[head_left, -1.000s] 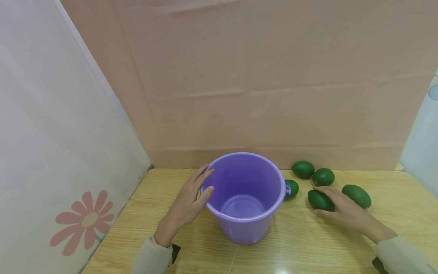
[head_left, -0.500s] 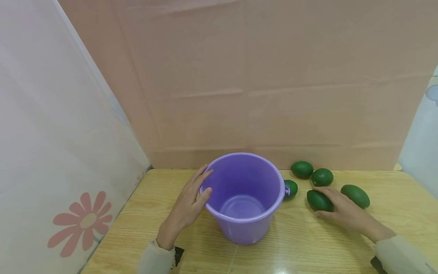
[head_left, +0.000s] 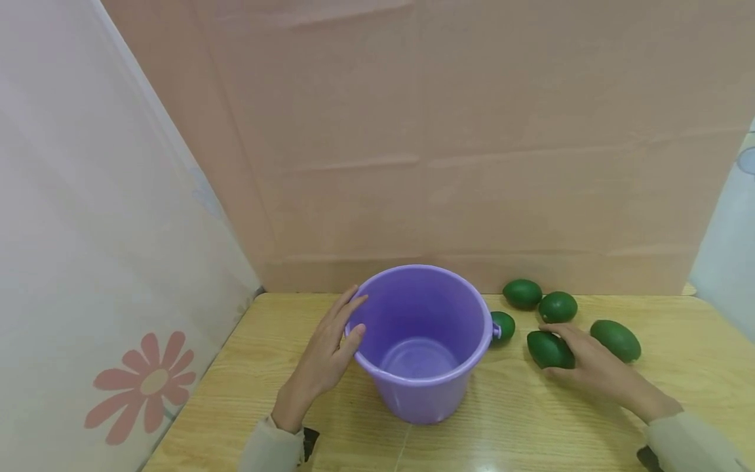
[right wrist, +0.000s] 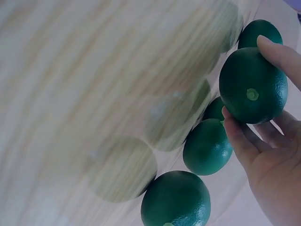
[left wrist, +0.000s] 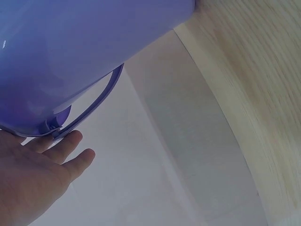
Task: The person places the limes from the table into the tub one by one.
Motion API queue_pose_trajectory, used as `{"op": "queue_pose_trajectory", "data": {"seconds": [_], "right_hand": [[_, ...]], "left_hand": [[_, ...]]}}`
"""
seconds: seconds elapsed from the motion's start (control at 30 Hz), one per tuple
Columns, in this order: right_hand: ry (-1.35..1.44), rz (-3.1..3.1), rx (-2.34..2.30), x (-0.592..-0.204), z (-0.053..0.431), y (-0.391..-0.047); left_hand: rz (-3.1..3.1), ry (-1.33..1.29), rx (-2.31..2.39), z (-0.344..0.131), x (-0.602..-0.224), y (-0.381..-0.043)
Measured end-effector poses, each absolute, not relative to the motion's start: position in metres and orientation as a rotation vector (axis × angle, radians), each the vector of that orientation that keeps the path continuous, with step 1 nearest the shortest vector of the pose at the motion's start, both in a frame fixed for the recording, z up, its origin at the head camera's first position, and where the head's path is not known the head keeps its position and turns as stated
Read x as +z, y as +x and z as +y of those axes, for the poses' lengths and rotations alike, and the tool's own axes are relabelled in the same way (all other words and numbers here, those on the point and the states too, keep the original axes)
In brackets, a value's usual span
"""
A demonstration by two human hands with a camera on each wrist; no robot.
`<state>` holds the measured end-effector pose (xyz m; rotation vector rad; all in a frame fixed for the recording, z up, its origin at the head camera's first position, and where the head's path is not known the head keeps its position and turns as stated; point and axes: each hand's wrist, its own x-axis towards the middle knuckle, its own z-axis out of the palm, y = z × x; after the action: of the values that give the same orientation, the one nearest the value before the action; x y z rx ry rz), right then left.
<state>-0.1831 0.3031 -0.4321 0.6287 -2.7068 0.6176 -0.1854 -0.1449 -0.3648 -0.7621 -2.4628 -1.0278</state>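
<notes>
A purple bucket (head_left: 421, 328) stands upright on the wooden table, its inside visible down to the bottom. My left hand (head_left: 324, 354) rests on its left rim, fingers fairly straight and fingertips just over the edge. In the left wrist view, those fingers lie close beside the bucket's handle (left wrist: 99, 99). To the right of the bucket, my right hand (head_left: 596, 367) grips a dark green avocado (head_left: 550, 350) from the right, thumb on the near side and fingers on the far side. The right wrist view shows the round stem scar of this held avocado (right wrist: 251, 84).
Several more avocados lie around the right hand: one (head_left: 523, 294) at the back edge, one (head_left: 558, 307) touching it, one (head_left: 615, 339) beyond the wrist, and one (head_left: 504, 328) partly behind the bucket's handle joint. A brown backdrop (head_left: 472, 164) and flowered curtain (head_left: 118, 262) border the table.
The held avocado and right fingers have shifted slightly to the left relative to the other avocados. The left hand stays at the bucket's rim.
</notes>
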Motion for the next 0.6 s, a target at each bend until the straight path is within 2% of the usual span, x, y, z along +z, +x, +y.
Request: {"op": "queue_pose_trajectory", "data": {"seconds": [0.33,0.6], "right_hand": [[0.645,-2.674,0.631,-0.425,0.296,-0.181],[0.625,-2.721,0.861,-0.415,0.287,-0.176]], "left_hand": [[-2.456,-0.766,-1.040,-0.144,-0.366,-0.186],[-2.448,-0.762,-1.070,-0.143,-0.366,-0.186]]}}
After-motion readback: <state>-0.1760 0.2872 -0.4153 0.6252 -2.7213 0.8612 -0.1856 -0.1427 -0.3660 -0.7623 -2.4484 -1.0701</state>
